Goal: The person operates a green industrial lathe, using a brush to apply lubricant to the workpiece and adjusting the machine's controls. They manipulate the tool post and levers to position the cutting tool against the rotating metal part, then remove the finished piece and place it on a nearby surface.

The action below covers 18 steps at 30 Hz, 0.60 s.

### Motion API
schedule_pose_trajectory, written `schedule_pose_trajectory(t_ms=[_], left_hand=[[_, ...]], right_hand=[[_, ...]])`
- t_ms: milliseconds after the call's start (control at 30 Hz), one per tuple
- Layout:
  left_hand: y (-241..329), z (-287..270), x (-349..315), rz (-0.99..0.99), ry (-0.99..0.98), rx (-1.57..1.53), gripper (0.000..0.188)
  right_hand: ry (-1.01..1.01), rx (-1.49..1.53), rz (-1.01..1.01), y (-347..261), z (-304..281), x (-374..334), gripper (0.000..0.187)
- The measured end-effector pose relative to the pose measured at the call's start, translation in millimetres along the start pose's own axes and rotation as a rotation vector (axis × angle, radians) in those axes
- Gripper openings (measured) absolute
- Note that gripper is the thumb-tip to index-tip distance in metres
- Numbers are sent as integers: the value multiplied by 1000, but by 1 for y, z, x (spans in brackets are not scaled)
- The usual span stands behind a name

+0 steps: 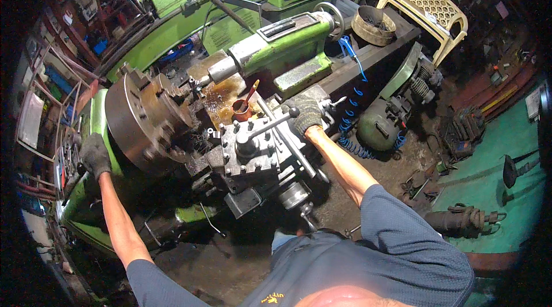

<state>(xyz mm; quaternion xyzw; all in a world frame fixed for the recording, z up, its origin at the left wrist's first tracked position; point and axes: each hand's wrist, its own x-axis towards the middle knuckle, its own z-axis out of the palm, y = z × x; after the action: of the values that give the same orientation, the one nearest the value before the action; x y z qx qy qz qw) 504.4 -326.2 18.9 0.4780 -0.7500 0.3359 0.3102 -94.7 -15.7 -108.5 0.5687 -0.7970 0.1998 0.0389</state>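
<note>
My left hand (95,155), in a dark work glove, is closed at the green headstock (99,112) of a lathe; what lies under its fingers is hidden. Beside it is the large steel chuck (138,120), its jaws facing the tailstock (282,42). My right hand (303,116), in a grey knit glove, curls over the far right of the carriage, its grip hidden. Close to it are a ball-ended lever (273,126) and long metal bars (293,149). The lever rises from the square tool post (248,149). Behind that stands a copper-coloured pot (241,110) with a brush (252,93) in it.
A round tin (374,26) sits at the bed's far end, near a cream plastic chair (425,8). A blue coiled air hose (353,100) hangs by a compressor (379,128). Small tools (70,157) lie left of the headstock. Another green machine (172,31) stands behind.
</note>
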Motion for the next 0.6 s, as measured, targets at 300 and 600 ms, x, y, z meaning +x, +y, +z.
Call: schedule_pose_trajectory(t_ms=[300, 600], left_hand=[[1, 2, -1, -26, -24, 54, 42], [1, 0, -2, 1, -32, 1, 39]], right_hand=[[58, 8, -56, 8, 8, 0, 18], [38, -39, -22, 7, 5, 0, 16]])
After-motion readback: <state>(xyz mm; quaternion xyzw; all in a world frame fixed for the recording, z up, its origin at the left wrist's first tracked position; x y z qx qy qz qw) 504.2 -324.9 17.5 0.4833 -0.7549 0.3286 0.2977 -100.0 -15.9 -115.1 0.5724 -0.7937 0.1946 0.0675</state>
